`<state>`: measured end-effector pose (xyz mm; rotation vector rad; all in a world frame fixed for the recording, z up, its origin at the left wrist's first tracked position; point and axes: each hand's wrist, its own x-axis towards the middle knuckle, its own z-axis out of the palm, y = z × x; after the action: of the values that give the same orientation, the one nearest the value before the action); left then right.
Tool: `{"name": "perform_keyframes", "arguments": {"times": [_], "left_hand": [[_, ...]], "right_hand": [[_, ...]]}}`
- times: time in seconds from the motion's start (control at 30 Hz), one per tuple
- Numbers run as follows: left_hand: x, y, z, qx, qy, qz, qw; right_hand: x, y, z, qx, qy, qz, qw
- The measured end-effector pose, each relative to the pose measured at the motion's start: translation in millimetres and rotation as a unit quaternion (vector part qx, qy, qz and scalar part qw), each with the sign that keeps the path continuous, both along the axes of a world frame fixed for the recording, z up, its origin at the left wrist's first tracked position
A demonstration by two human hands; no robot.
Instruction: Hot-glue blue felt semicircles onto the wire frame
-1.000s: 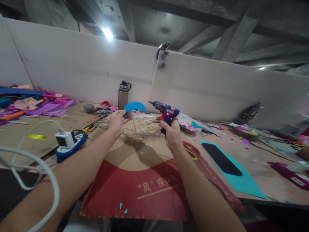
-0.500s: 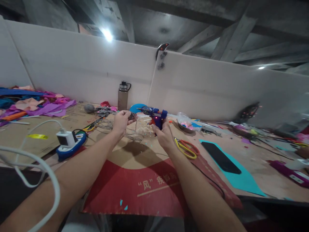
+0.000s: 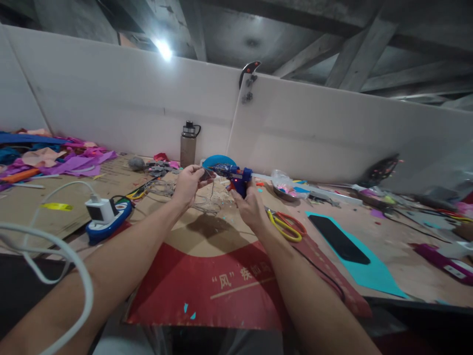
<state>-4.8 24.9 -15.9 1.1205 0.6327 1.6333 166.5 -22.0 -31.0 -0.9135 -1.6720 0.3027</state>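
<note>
My right hand (image 3: 248, 201) is wrapped round the grip of a blue hot glue gun (image 3: 236, 173), whose small red light is lit. Its nozzle points left and meets, or nearly meets, a small grey piece (image 3: 207, 173) pinched in the fingers of my left hand (image 3: 190, 184). From that piece hangs a thin strand of grey cord. Whether the piece is felt or yarn I cannot tell, as my fingers partly cover it. More loose grey cord (image 3: 162, 188) lies tangled below and to the left, and a blue disc (image 3: 219, 160) stands behind the gun.
Scissors (image 3: 284, 229) with yellow and orange handles lie right of my forearm. Beyond is a black phone (image 3: 338, 239) on turquoise sheet. A power strip (image 3: 111, 222) with a white charger sits left, its white cable looping over my left arm. A bottle (image 3: 188, 145) stands at the back.
The glue gun's nozzle has come down level with the grey piece and right up to it. My left hand has shifted slightly right.
</note>
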Motion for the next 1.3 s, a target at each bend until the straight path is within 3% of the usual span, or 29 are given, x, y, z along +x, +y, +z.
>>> {"name": "perform_keyframes", "arguments": {"times": [0.37,1.0,1.3], "left_hand": [[2.2,-2.4,0.8,0.002,0.037,0.021,0.999],[3.2,2.2,-3.3,0.003,0.069,0.047,0.996],[1.0,0.3,0.3,0.008,0.059,0.054,0.997]], "right_hand": [[-0.7,0.9,-0.2,-0.033,-0.023,-0.029,0.999],[0.6,-2.4,-1.0,-0.01,-0.092,-0.088,0.992],[2.5,-1.3,-1.5,0.001,-0.09,-0.086,0.992]]}}
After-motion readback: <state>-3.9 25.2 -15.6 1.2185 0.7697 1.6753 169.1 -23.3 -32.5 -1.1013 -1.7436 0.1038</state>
